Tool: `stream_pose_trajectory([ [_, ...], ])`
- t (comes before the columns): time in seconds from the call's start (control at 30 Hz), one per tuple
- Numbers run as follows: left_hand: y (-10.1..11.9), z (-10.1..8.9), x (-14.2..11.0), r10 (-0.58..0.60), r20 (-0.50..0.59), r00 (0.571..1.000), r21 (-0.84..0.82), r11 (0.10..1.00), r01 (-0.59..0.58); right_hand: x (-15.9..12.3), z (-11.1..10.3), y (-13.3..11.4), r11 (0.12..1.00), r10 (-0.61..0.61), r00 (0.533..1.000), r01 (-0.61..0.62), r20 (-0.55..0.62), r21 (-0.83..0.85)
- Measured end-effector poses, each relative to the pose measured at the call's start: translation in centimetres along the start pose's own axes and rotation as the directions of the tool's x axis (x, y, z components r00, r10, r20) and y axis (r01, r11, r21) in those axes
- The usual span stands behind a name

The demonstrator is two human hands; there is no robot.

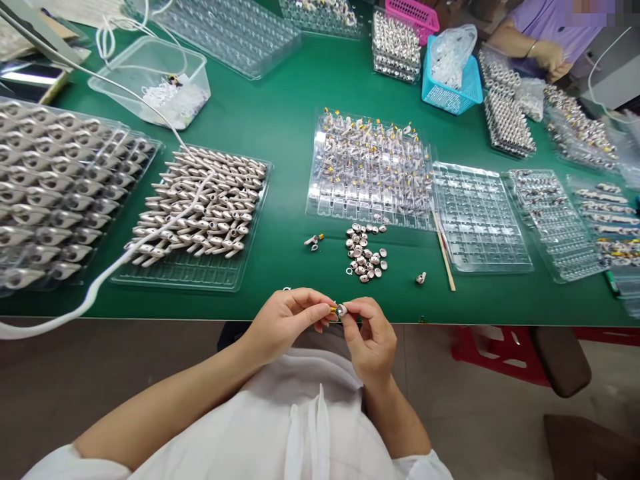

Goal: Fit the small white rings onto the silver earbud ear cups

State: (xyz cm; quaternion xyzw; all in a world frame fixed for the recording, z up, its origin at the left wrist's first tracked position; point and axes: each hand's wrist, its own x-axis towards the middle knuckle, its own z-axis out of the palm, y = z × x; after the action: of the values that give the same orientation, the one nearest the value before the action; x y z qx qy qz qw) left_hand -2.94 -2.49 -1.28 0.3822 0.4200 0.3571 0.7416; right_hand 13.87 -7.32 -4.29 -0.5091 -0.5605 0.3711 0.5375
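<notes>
My left hand [287,323] pinched a slim yellow tab [333,309], my right hand [373,340] a small rounded silvery shell [342,311] just beside it, apparently unfinished | 1 o'clock: glossy oval silvery caps [371,256] lay heaped, seemingly unused | 11: one loose silvery yellow-tipped part [313,240] lay | 12: clear plastic tray [325,203] held many white-and-yellow pieces [373,157], done or waiting, I couldn't tell

"What's lying before me?"
"Loose pieces [367,259] are lying on the table [280,133], a loaded tray [360,205] sitting just behind them."
"My left?"
"Parts tray [175,275] is sitting there, bin [197,73] standing behind it."
"My right?"
"Stick [444,255] is lying just beside a third tray [483,220]."
</notes>
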Motion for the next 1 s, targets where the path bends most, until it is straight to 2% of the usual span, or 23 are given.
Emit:
stream_pose_trajectory([
  [0.23, -0.2, -0.5, -0.2, -0.008, -0.031, 1.000, 0.053, 0.999, 0.010, 0.0, 0.2, -0.2, 1.000, -0.006, 1.000, 0.006, 0.008, -0.002],
  [0.4, -0.2, -1.1, -0.1, 0.032, -0.073, 0.997, 0.035, 0.999, -0.030, 0.4, 0.0, 0.0, 0.981, 0.091, 0.996, -0.085, -0.023, 0.177],
  [0.57, 0.1, -0.7, -0.1, 0.014, 0.027, 1.000, -0.051, 0.999, -0.012, 0.8, 0.5, 0.4, 0.957, 0.083, 0.996, -0.083, 0.011, 0.279],
  [0.77, 0.3, -0.5, -0.3, -0.025, 0.068, 0.997, -0.044, 0.999, 0.028, 0.6, 0.4, 0.7, 0.981, 0.006, 0.999, -0.012, 0.034, 0.193],
  [0.83, 0.3, -0.5, -0.4, -0.017, 0.049, 0.999, 0.001, 1.000, 0.017, 0.6, 0.1, 0.7, 0.982, -0.057, 0.996, 0.043, 0.073, 0.182],
  [0.9, 0.2, -0.6, -0.5, 0.040, 0.018, 0.999, 0.118, 0.992, -0.042, 0.8, -0.3, 0.5, 0.979, -0.095, 0.991, 0.075, 0.099, 0.189],
  [1.0, 0.3, -0.7, -0.5, 0.248, 0.025, 0.968, 0.376, 0.895, -0.239, 1.4, -0.6, 0.0, 0.981, -0.089, 0.986, 0.062, 0.143, 0.185],
])
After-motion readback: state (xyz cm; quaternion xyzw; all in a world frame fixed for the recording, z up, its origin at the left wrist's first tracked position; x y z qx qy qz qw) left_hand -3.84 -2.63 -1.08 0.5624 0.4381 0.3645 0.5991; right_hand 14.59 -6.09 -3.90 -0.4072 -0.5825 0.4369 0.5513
